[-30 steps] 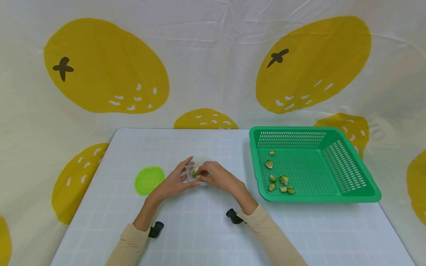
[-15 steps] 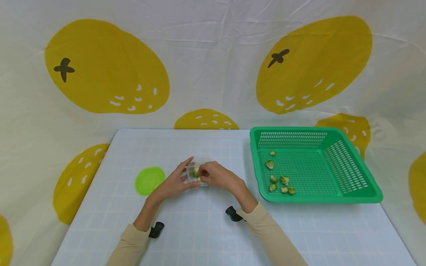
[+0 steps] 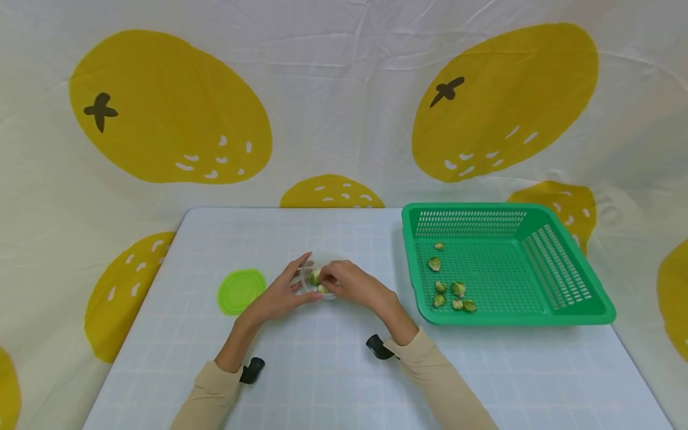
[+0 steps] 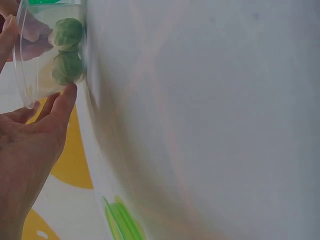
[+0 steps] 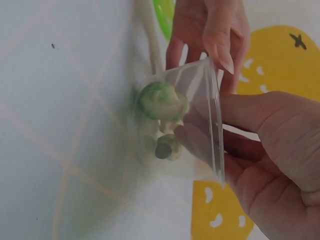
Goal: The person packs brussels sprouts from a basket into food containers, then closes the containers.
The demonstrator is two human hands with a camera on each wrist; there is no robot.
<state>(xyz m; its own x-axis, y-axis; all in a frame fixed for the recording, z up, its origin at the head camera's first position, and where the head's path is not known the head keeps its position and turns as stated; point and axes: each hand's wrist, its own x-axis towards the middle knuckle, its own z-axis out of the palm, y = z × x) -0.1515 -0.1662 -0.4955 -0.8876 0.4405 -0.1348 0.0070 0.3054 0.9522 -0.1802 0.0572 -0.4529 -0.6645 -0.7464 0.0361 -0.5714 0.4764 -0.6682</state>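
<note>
A small clear plastic container (image 3: 306, 276) stands on the table between both hands. My left hand (image 3: 280, 296) holds it from the left, thumb on the near side and fingers around the far side. From the right, my right hand (image 3: 352, 283) reaches over the rim, its curled fingertips inside pinching at a Brussels sprout (image 5: 176, 106). Through the wall in the left wrist view show two more visible shapes, an upper sprout (image 4: 68, 33) by the right fingertips and a lower sprout (image 4: 67, 69). The right wrist view shows a cut stem end (image 5: 165, 148) low in the container.
A green perforated basket (image 3: 516, 318) sits at the table's right, with several Brussels sprouts (image 3: 458, 289) along its left side. A lime-green lid (image 3: 240, 291) lies left of my left hand. Behind the table hangs a yellow-patterned cloth (image 3: 344, 119).
My right fingers have shifted slightly inside the container, and more of the sprouts shows beside them now. The left hand, container, lid and basket stay in place.
</note>
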